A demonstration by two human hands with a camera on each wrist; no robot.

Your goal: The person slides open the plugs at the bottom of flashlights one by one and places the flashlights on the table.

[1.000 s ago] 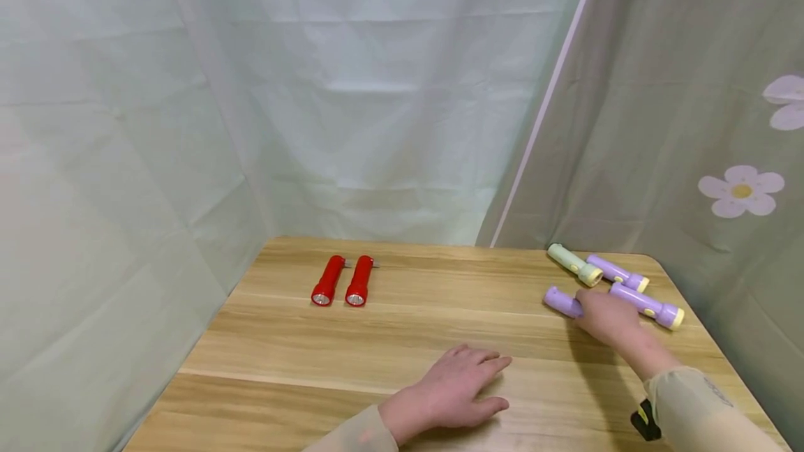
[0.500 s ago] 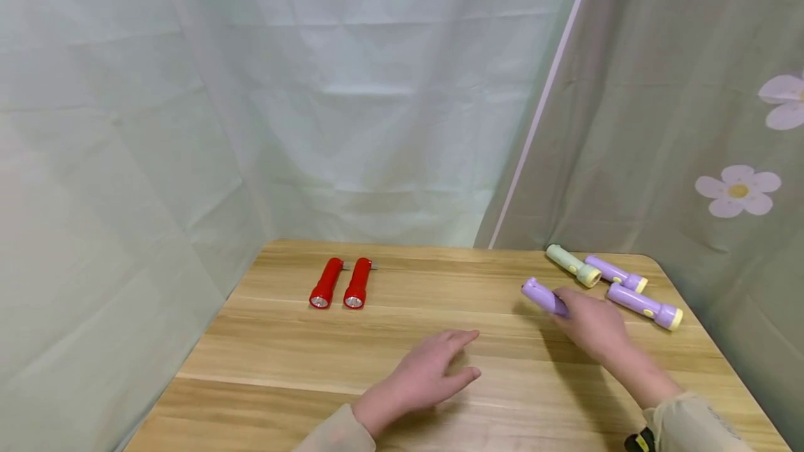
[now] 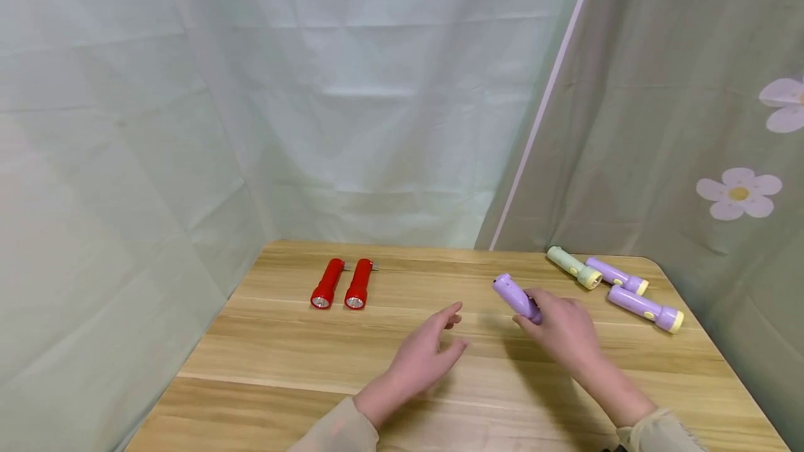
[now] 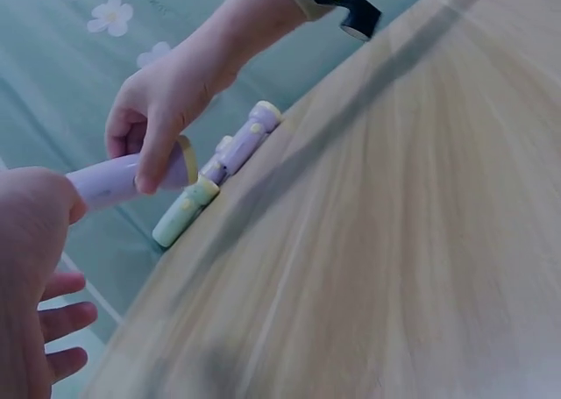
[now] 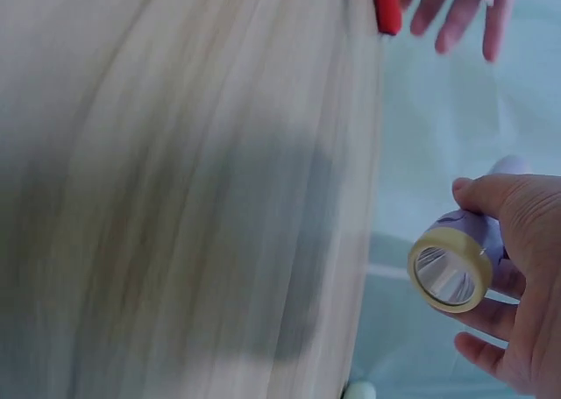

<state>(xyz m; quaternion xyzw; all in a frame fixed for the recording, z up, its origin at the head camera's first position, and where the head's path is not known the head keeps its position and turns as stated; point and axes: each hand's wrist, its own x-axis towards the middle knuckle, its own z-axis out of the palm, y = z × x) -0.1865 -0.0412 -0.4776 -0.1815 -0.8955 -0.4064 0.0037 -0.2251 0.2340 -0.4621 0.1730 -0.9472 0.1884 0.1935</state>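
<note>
A purple flashlight [image 3: 516, 296] with a yellow lens ring is lifted above the table, its tail end pointing left and away. My right hand [image 3: 563, 330] grips it around the head end; in the right wrist view the reflector of this flashlight [image 5: 447, 272] shows below the thumb. Left of it, my left hand [image 3: 422, 353] hovers over the table with thumb and fingers spread, holding nothing. In the left wrist view the flashlight's body [image 4: 105, 181] passes partly behind the left hand [image 4: 35, 267]; the head view shows a gap between them.
Two red flashlights [image 3: 356, 284] lie side by side at the table's back left. At the back right lie a green flashlight [image 3: 573, 267] and two purple flashlights [image 3: 644, 308]. Curtains [image 3: 389, 124] hang behind the wooden table [image 3: 283, 361].
My right hand has raised the purple flashlight from the right-hand group and carried it left. My left hand has drawn back left, then turned its fingers up toward the flashlight.
</note>
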